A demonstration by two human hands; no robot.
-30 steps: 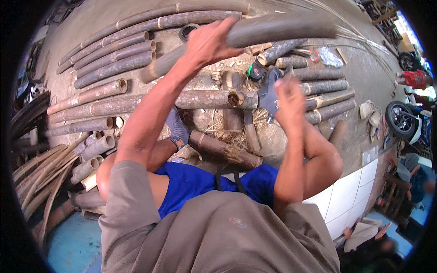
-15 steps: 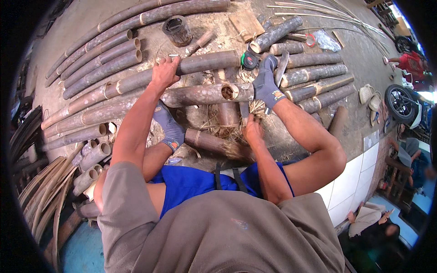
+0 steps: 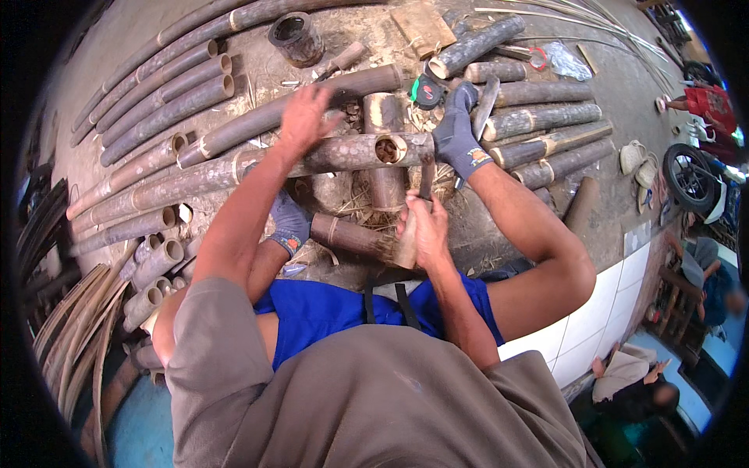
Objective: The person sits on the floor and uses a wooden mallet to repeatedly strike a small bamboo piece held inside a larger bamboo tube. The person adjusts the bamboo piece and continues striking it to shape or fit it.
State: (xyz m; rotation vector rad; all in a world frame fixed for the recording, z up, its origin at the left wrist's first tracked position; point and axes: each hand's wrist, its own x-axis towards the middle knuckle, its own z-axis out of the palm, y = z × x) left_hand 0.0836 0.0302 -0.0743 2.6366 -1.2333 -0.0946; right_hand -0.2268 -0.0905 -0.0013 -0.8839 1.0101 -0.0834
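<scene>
The floor [image 3: 624,101], scattered with bamboo lengths [image 3: 543,119], curves toward a dark rim, and the upper edge crops the farthest ones. Across it lies a holed bamboo pole [image 3: 335,154], partly hidden by the left forearm [image 3: 245,203]. Just beyond that pole, the left hand [image 3: 307,117] is blurred and spread open; whether it touches the darker pole [image 3: 363,82] there cannot be told. On the holed pole's near side, the right hand [image 3: 427,230] grips a chisel-like tool [image 3: 427,178], covering its middle; its blade overlaps the pole's right end.
</scene>
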